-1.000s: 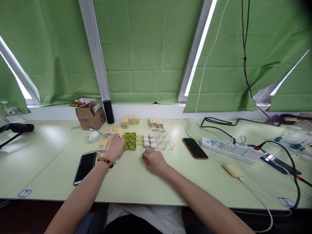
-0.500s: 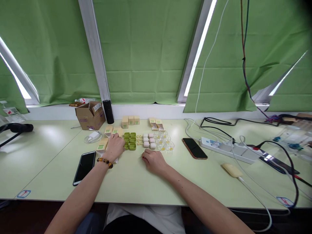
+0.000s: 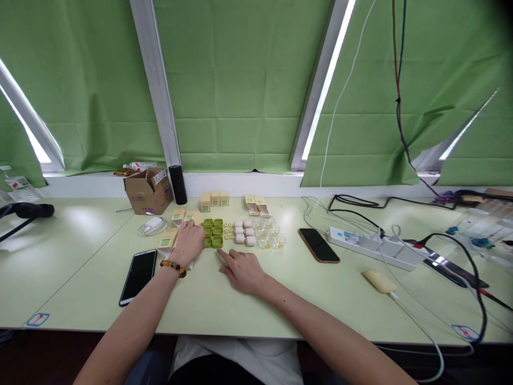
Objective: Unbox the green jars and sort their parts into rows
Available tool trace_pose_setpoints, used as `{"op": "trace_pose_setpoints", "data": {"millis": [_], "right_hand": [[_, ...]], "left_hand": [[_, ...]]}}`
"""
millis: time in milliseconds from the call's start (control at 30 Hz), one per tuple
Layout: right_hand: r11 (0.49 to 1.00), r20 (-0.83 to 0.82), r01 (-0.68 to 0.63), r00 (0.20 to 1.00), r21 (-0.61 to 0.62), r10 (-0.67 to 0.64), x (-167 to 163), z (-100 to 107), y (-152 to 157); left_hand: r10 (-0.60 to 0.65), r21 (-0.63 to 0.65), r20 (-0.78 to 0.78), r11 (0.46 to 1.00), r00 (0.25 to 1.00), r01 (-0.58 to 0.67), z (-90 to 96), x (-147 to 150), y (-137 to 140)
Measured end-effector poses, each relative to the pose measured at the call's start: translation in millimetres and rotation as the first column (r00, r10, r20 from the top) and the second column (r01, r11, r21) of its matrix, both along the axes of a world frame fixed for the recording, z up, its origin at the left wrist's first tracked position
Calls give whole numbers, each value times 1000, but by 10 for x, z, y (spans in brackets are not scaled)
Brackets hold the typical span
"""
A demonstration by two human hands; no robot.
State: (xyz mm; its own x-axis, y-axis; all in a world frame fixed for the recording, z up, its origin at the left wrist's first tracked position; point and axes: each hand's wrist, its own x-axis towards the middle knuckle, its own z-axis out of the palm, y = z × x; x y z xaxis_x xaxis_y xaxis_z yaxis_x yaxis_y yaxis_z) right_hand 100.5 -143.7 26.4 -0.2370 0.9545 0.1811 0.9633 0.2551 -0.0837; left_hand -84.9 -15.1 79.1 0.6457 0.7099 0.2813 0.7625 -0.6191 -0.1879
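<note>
Small green square containers [image 3: 217, 242] stand in two columns on the table. My left hand [image 3: 188, 245], with a beaded bracelet [image 3: 172, 267] on its wrist, lies at their left side, over small cardboard boxes [image 3: 166, 240]. Its fingers bend downward and look slightly apart; the fingertips are partly hidden. My right hand [image 3: 243, 270] is open in front of the containers. Its index finger reaches to the front edge of the nearest one. Right of the containers are small yellowish pieces [image 3: 228, 231], pale pink-white rounded pieces [image 3: 248, 232] and clear plastic covers [image 3: 270, 233].
A dark phone [image 3: 138, 277] lies left of my left arm, another phone [image 3: 318, 245] to the right. Farther right are a white power strip [image 3: 372, 248], cables and a cream-coloured device [image 3: 379, 281]. At the back stand a cardboard carton [image 3: 148, 195], a black cylinder [image 3: 178, 184] and small boxes [image 3: 215, 200].
My right hand has moved left, from in front of the pale pieces to the front of the green containers. Its index finger has stretched out. My left hand has stayed in place.
</note>
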Motion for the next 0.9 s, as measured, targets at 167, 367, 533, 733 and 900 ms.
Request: {"op": "trace_pose_setpoints", "data": {"millis": [167, 367, 533, 733, 900], "right_hand": [[997, 36, 49, 998, -59, -47, -94, 12, 85], [996, 51, 52, 998, -68, -48, -101, 5, 126], [997, 54, 57, 997, -52, -54, -118, -10, 137], [998, 51, 61, 997, -35, -59, -122, -23, 131], [998, 27, 58, 998, -10, -58, -113, 6, 78]], "left_hand": [[3, 5, -2, 1000, 1000, -3, 2, 2, -1], [-1, 14, -4, 1000, 1000, 1, 0, 10, -2], [9, 45, -1, 999, 1000, -9, -25, 22, 20], [21, 52, -13, 998, 1000, -21, -55, 16, 32], [17, 34, 37, 999, 999, -18, -16, -17, 32]]}}
